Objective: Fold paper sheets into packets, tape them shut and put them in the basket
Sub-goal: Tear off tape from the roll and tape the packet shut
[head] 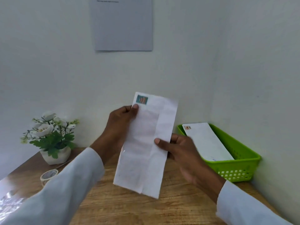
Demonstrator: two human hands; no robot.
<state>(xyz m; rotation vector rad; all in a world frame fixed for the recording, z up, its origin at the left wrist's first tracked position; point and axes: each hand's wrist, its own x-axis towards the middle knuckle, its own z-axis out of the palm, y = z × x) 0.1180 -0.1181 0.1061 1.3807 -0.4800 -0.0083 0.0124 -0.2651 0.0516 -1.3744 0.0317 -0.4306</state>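
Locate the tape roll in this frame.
In the head view, the tape roll lies low on the left of the table, just in front of the potted plant.

Packet (208, 142) in basket (240, 169), plant (52, 137) left

Soft, even, fairly dim daylight fills the scene with a cool greenish-grey cast on the wall (211, 62), and no lamp shows. Shadows are faint: a soft one under the grey sheet (123, 25) pinned to the wall, and a pale one beside the flower pot (56, 155). The strongest glare sits at the lower left edge, where a crinkled shiny surface (9, 200) blows out to white; the tape roll (48, 175) catches a small highlight. The whole frame is slightly soft, with print on the folded paper (146, 143) smeared and unreadable. Wide-angle distortion bows the wooden table (113, 208) and stretches the sleeves (65, 192) near the corners
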